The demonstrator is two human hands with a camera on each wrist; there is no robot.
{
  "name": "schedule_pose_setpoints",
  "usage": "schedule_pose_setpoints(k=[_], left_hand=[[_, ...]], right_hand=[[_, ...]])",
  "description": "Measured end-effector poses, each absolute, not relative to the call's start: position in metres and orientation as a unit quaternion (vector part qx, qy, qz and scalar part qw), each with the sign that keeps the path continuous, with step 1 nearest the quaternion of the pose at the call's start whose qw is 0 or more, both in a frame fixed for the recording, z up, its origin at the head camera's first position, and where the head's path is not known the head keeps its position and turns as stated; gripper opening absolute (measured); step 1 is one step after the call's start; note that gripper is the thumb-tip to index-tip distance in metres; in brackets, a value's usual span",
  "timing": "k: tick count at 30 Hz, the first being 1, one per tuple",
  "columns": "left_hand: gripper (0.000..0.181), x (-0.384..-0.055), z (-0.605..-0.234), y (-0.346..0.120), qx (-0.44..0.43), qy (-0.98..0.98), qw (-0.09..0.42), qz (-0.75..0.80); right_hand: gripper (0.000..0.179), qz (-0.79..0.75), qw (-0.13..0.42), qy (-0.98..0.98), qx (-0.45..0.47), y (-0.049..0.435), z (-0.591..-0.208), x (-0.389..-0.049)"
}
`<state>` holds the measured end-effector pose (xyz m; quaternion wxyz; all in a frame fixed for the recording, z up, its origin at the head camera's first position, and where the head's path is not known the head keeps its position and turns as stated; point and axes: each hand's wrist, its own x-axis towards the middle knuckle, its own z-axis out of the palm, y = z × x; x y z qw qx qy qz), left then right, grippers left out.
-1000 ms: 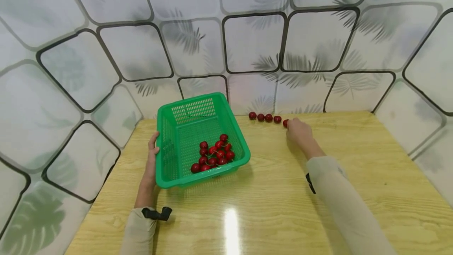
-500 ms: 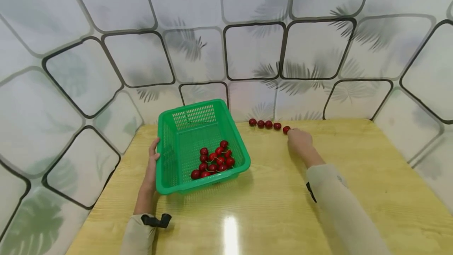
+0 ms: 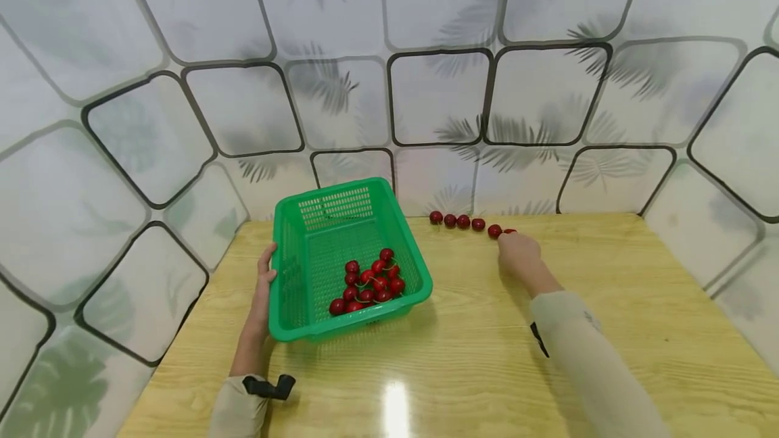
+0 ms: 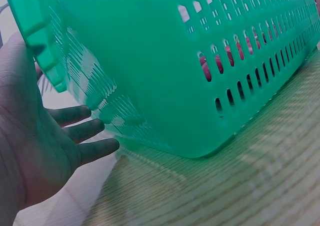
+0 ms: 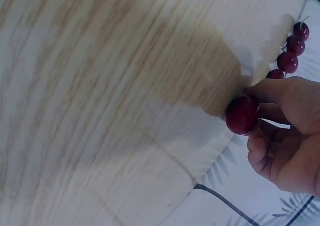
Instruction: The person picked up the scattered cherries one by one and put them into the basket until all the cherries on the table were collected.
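Note:
A green plastic basket (image 3: 351, 326) with slotted sides stands on the table at centre-left, several red cherries (image 3: 366, 295) gathered in its near right part. My left hand (image 3: 260, 303) rests against the basket's left outer side, just under the rim. Three of its fingers (image 4: 95, 151) show straight and spread in the left wrist view. At the back of the table, a row of cherries (image 3: 463, 222) runs along the wall. At its right end my right hand (image 3: 523, 261) pinches a cherry (image 5: 242, 115) between its fingertips; in the head view the hand hides part of this cherry.
The pale wooden table (image 3: 475, 357) ends at a patterned wall covering (image 3: 438, 93) just behind the cherry row. The same covering closes off the left and right sides. A bright light reflection lies on the near middle of the table.
My right hand has shifted slightly right, from the fifth cherry of the row to the one beyond it. The head view has tilted up slightly. The left hand and basket stay put.

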<state>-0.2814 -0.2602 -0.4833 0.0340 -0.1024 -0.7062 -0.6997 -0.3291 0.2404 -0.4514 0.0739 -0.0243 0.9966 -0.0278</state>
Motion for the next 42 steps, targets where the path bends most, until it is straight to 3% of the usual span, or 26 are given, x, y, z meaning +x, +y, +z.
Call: schedule_pose_setpoints(k=[15,31,42], left_hand=[[0.056,-0.277,-0.481,-0.258,-0.105,-0.7,0.033,-0.706],[0.056,-0.28,-0.481,-0.258,-0.102,-0.698,0.034,-0.708],[0.056,-0.283,-0.484,-0.261,-0.11,-0.7,0.038,-0.705]], right_hand=[[0.021,-0.09,0.102,0.991,0.008,0.25,-0.45,-0.327],[0.036,-0.186,-0.032,0.979,-0.078,0.224,-0.441,-0.331],[0.017,-0.342,-0.112,0.927,-0.108,0.166,-0.408,-0.322]])
